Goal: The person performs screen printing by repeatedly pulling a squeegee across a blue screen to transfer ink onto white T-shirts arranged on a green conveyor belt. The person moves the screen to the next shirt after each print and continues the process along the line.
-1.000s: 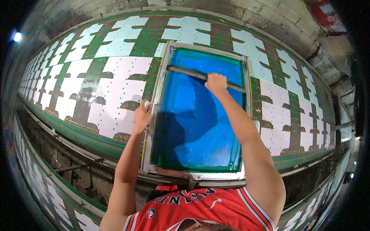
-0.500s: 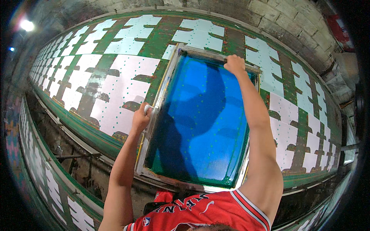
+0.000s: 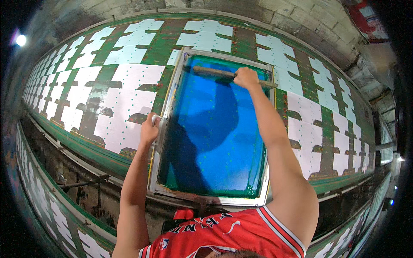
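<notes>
A screen-printing frame point(image 3: 208, 200) with blue mesh point(image 3: 241, 159) lies on the long green table, dark green ink along its inner edges. My right hand point(image 3: 246, 78) is closed over the wooden bar of a squeegee point(image 3: 215, 72), which lies crosswise on the mesh near the frame's far end. The squeegee's blade is hard to make out. At the frame's left side, my left hand point(image 3: 149, 130) is closed around a small white knob point(image 3: 155, 118). Shadows of my head and arm fall across the mesh.
Rows of white cut fabric pieces point(image 3: 129, 101) with green dots cover the green table point(image 3: 81, 139) on both sides of the frame. Another such table point(image 3: 47, 202) stands at lower left across a gap. A block wall point(image 3: 307, 23) runs behind.
My right hand has drawn the squeegee bar from the frame's far edge a little towards me over the mesh. My left hand keeps its hold. The whole view has shifted slightly.
</notes>
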Available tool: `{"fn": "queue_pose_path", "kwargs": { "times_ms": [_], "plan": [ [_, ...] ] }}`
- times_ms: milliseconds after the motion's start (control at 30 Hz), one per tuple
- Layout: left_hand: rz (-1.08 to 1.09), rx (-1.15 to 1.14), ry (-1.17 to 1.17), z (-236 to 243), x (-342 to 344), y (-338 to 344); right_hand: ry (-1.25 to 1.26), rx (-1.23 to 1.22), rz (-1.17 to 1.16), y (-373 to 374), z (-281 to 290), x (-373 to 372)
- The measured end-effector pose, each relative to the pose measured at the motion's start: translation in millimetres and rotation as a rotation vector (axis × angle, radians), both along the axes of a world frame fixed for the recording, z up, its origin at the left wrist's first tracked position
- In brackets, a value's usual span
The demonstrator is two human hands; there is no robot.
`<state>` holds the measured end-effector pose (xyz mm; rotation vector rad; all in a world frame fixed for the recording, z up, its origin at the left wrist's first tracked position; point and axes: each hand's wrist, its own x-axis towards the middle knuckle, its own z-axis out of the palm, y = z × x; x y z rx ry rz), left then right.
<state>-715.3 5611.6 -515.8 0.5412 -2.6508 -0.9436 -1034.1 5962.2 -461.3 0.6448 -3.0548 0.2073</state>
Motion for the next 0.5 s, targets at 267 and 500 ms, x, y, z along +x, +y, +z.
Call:
{"fn": "queue_pose_path", "kwargs": {
  "times_ms": [267,500],
  "plan": [
    [0.04,-0.004,-0.065,-9,2,-5,-0.108,0.029,-0.037,18,-5,183],
    [0.025,-0.075,-0.064,-17,0,-8,-0.141,-0.026,-0.047,45,-15,366]
  ]
}}
